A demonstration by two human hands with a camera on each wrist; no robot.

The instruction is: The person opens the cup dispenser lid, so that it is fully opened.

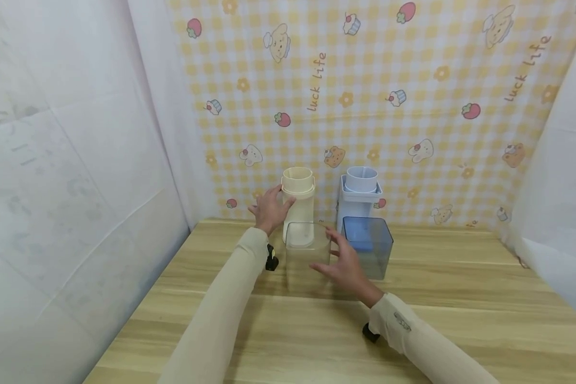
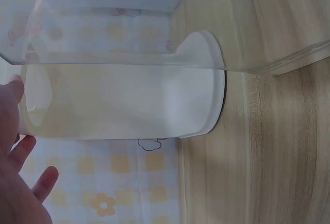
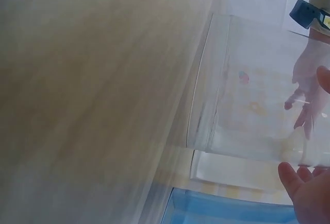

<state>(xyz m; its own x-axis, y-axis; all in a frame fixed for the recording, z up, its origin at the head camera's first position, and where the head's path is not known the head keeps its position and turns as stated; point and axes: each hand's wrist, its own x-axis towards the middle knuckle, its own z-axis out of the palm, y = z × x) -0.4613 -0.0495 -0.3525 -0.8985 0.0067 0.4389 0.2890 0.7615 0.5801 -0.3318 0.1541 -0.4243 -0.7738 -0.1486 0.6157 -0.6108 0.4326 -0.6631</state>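
Note:
A cream stand with a round, open cup-like top (image 1: 298,184) stands upright against the back cloth. My left hand (image 1: 271,209) is at its upper left side, thumb overlapping the front and fingers spread by the edge. In the left wrist view the stand's pale column (image 2: 118,100) and rounded foot show behind the clear wall of a box. That clear square box (image 1: 302,269) stands in front of the stand, open side up. My right hand (image 1: 345,266) grips its right side, thumb across the front and fingertips along the right wall (image 3: 247,154).
A light blue stand (image 1: 361,184) of similar build stands to the right. Before it is a smoky clear box (image 1: 381,256), with blue showing through. Patterned cloth (image 1: 365,69) closes off the back of the wooden table (image 1: 293,341); white sheets (image 1: 77,160) hang at both sides.

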